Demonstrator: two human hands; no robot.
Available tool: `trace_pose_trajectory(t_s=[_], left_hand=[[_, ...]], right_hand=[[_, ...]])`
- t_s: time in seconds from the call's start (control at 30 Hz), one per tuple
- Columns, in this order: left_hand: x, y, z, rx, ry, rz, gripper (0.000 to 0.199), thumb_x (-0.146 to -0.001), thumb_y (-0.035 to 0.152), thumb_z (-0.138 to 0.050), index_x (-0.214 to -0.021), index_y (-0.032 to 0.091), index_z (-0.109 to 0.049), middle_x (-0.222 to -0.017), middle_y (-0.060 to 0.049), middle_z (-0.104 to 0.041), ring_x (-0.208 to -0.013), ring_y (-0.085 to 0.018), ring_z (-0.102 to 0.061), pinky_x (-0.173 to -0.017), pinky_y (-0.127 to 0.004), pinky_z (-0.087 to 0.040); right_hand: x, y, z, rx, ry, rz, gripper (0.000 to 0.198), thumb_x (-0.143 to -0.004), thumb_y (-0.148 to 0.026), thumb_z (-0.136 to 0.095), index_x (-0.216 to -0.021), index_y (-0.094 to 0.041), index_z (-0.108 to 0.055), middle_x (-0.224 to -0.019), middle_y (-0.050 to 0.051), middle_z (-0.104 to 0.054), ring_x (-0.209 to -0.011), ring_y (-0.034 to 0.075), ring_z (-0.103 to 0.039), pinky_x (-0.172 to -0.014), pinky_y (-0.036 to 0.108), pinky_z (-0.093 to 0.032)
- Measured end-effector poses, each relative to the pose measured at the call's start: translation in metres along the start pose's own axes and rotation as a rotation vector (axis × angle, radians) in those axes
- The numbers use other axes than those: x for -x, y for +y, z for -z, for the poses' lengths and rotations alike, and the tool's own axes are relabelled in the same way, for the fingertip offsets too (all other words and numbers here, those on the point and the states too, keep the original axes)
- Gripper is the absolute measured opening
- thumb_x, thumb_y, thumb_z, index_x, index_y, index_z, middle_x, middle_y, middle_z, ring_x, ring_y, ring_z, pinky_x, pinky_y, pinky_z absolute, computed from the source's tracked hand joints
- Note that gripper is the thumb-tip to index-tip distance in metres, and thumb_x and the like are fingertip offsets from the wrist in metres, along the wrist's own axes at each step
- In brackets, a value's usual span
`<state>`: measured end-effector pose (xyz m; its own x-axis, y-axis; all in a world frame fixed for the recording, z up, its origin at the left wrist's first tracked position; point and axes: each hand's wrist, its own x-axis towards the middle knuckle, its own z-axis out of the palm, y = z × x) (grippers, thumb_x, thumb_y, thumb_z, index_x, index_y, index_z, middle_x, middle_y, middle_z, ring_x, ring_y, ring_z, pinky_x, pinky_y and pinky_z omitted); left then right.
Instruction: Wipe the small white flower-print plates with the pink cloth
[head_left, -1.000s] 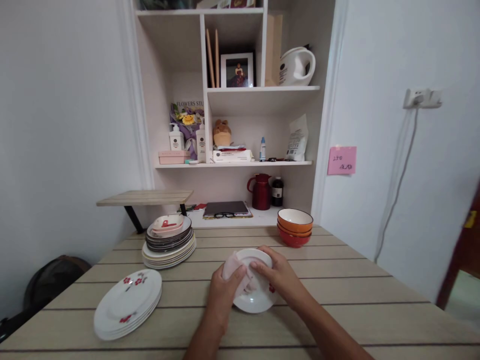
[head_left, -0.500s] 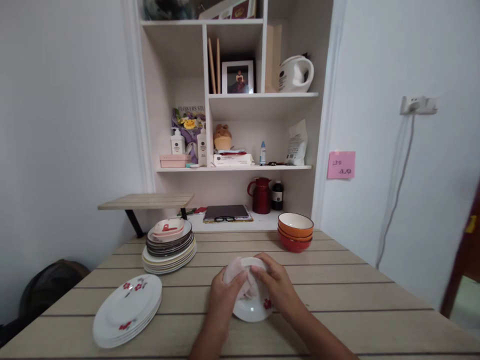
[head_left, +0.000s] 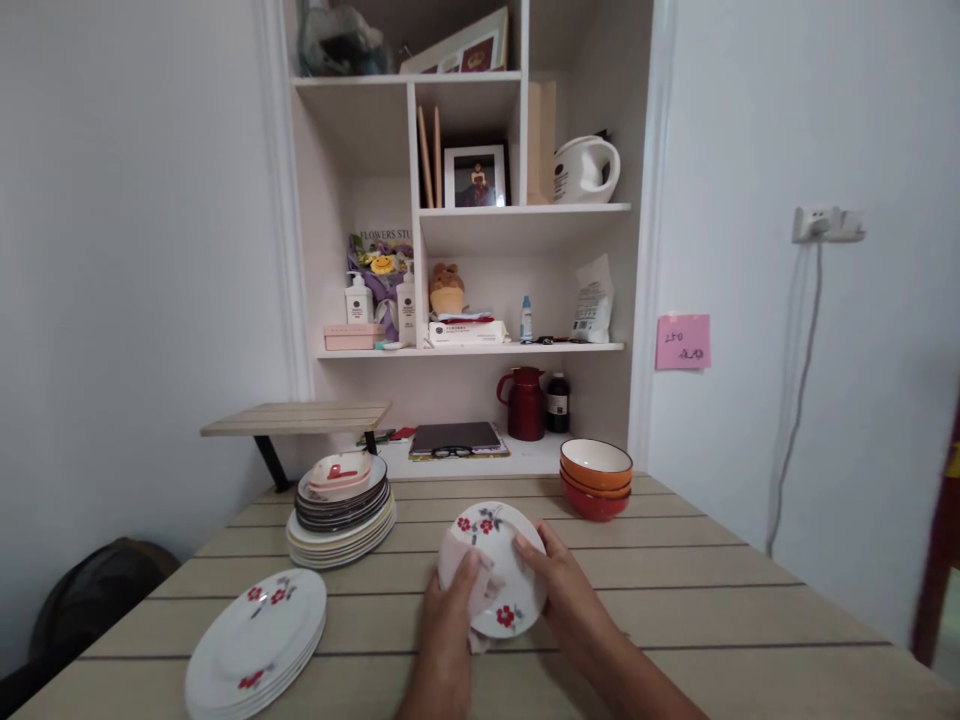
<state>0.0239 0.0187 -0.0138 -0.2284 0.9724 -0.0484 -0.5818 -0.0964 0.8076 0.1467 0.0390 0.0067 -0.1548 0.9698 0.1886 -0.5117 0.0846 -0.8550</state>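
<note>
A table (head_left: 712, 612) spreads across the foreground. At its near middle, a plate (head_left: 517, 580) sits between the left hand (head_left: 448, 612) and the right hand (head_left: 564, 580), with a cloth (head_left: 452, 563) between the left hand and the plate. To the left lies a low stack of plates (head_left: 259, 630); behind it stands a taller stack (head_left: 341, 530), topped by small dishes (head_left: 341, 480). Behind that is a raised board (head_left: 296, 418). A pile of bowls (head_left: 596, 480) stands at the back right. Behind the table is a shelf unit (head_left: 375, 120); on its lowest level, glasses (head_left: 454, 452) lie left of a jug (head_left: 526, 405), with a bottle (head_left: 557, 403) just right of the jug.
</note>
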Motion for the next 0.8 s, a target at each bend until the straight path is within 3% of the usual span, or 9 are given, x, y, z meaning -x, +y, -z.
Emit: trace_pose_trajectory(t_s=[0.2, 0.37, 0.53, 0.67, 0.8], left_hand=[[0.001, 0.006, 0.004, -0.132, -0.056, -0.015, 0.054, -0.059, 0.050, -0.083, -0.092, 0.009, -0.071, -0.067, -0.010, -0.073, -0.058, -0.023, -0.069, -0.053, -0.028, -0.053], [-0.005, 0.003, 0.006, -0.356, -0.102, -0.112, 0.052, -0.053, 0.053, -0.085, -0.076, 0.009, -0.072, -0.057, -0.008, -0.070, -0.049, -0.020, -0.065, -0.049, -0.027, -0.052], [-0.009, -0.001, 0.008, -0.462, -0.170, -0.136, 0.048, -0.057, 0.052, -0.082, -0.078, 0.010, -0.072, -0.054, -0.006, -0.069, -0.046, -0.019, -0.062, -0.047, -0.026, -0.050], [-0.007, -0.004, 0.008, -0.484, -0.252, -0.116, 0.046, -0.059, 0.050, -0.081, -0.079, 0.010, -0.071, -0.057, -0.006, -0.068, -0.048, -0.019, -0.063, -0.046, -0.026, -0.050], [-0.006, -0.002, 0.007, -0.427, -0.283, -0.094, 0.045, -0.061, 0.050, -0.080, -0.080, 0.010, -0.070, -0.059, -0.006, -0.068, -0.048, -0.018, -0.062, -0.047, -0.027, -0.050]], right_hand=[[-0.006, -0.020, 0.015, 0.261, -0.117, 0.017, 0.050, -0.071, -0.046, -0.075, -0.109, -0.023, -0.052, -0.084, 0.003, -0.070, -0.064, 0.018, -0.063, -0.054, 0.026, -0.045], [-0.008, -0.026, 0.025, 0.387, -0.123, 0.075, 0.039, -0.074, -0.043, -0.073, -0.103, -0.022, -0.057, -0.079, 0.000, -0.065, -0.065, 0.016, -0.057, -0.056, 0.025, -0.041], [-0.005, -0.028, 0.025, 0.569, -0.192, 0.141, 0.023, -0.075, -0.037, -0.070, -0.088, -0.019, -0.063, -0.079, 0.001, -0.063, -0.072, 0.017, -0.055, -0.062, 0.026, -0.040], [-0.004, -0.025, 0.023, 0.668, -0.240, 0.139, 0.019, -0.074, -0.034, -0.070, -0.079, -0.018, -0.063, -0.068, -0.002, -0.057, -0.065, 0.015, -0.049, -0.060, 0.025, -0.037], [-0.002, -0.017, 0.020, 0.600, -0.197, 0.160, 0.020, -0.076, -0.036, -0.068, -0.074, -0.017, -0.060, -0.067, -0.002, -0.055, -0.064, 0.015, -0.049, -0.059, 0.026, -0.037]])
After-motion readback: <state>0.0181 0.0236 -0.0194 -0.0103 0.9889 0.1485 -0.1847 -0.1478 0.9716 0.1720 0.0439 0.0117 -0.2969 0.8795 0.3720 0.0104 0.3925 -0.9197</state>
